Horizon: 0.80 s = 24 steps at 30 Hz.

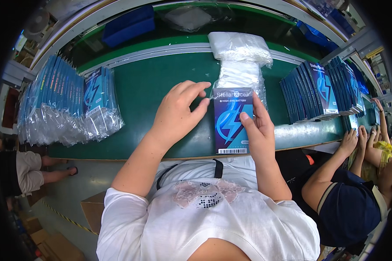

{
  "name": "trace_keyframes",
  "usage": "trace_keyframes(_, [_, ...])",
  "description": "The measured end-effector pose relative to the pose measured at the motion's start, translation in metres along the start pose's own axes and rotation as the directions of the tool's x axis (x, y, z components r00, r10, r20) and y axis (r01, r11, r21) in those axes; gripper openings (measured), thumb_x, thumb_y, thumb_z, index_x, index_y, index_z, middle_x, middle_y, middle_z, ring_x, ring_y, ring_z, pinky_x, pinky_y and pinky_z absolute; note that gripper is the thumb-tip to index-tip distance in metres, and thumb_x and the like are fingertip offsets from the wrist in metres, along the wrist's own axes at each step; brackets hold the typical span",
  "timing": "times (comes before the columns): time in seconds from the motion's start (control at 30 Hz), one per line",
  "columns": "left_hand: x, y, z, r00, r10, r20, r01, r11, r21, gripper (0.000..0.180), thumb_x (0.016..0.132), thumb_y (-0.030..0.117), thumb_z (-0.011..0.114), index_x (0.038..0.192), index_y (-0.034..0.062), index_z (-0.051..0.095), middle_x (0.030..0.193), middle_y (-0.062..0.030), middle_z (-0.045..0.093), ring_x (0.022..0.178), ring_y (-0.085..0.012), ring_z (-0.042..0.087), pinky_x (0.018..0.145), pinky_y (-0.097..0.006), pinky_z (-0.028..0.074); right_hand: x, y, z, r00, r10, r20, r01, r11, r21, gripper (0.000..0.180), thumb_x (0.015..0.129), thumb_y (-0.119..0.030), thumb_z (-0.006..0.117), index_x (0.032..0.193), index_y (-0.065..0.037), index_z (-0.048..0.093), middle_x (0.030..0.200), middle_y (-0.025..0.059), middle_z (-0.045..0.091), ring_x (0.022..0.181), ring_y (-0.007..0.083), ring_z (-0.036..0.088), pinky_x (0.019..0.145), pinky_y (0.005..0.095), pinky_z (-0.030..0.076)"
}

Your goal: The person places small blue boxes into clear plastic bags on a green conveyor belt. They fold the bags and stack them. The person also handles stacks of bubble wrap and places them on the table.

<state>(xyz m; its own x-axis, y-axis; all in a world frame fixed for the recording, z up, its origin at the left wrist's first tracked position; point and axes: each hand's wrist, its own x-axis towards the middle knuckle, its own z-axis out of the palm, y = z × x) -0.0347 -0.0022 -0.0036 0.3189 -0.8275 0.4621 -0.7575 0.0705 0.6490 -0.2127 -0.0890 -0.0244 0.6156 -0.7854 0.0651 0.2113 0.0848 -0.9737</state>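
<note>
My right hand [259, 126] grips a flat dark-blue battery box [231, 124] along its right side, with the thumb across the printed front. The box is upright to my view, above the bench's near edge. Just left of the box, my left hand [184, 108] has its thumb and forefinger apart, and no object shows between them. Its fingertips are close to the box's upper left corner and the edge of the clear plastic bags. Behind the box lies a stack of clear plastic bags [240, 74], its far end bulkier and folded.
At left stands a row of bagged boxes [56, 100]. Unbagged boxes [309, 91] stand in rows at right. A blue bin [128, 26] is beyond the green bench's [161, 65] metal rail. Co-workers' hands [350, 139] are at the far right; cardboard boxes [93, 209] are on the floor.
</note>
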Motion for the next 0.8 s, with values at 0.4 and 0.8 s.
trace_keyframes(0.4, [-0.019, -0.005, 0.026, 0.982, 0.174, -0.066, -0.170, 0.983, 0.072, 0.008, 0.074, 0.012, 0.061, 0.075, 0.0045, 0.059, 0.076, -0.0102, 0.056, 0.077, -0.0278, 0.058, 0.070, -0.040, 0.047, -0.010, 0.008, 0.004, 0.968, -0.074, -0.238, 0.030, 0.983, -0.182, 0.048, 0.090, -0.005, 0.055, 0.132, 0.010, 0.038, 0.115, 0.0144, 0.055, 0.098, 0.0139, 0.053, 0.088, 0.0273, 0.043])
trace_keyframes(0.8, [-0.023, 0.007, 0.013, 0.816, -0.380, 0.435, 0.512, 0.126, -0.850, 0.034, 0.087, 0.030, 0.064, 0.097, -0.0021, 0.061, 0.090, -0.0080, 0.065, 0.083, -0.0109, 0.061, 0.073, -0.025, 0.050, -0.004, 0.000, 0.018, 0.997, -0.015, -0.071, 0.016, 1.000, 0.013, 0.014, 0.085, -0.007, 0.063, 0.094, 0.003, 0.057, 0.086, 0.0061, 0.061, 0.076, 0.0098, 0.058, 0.070, 0.0224, 0.047])
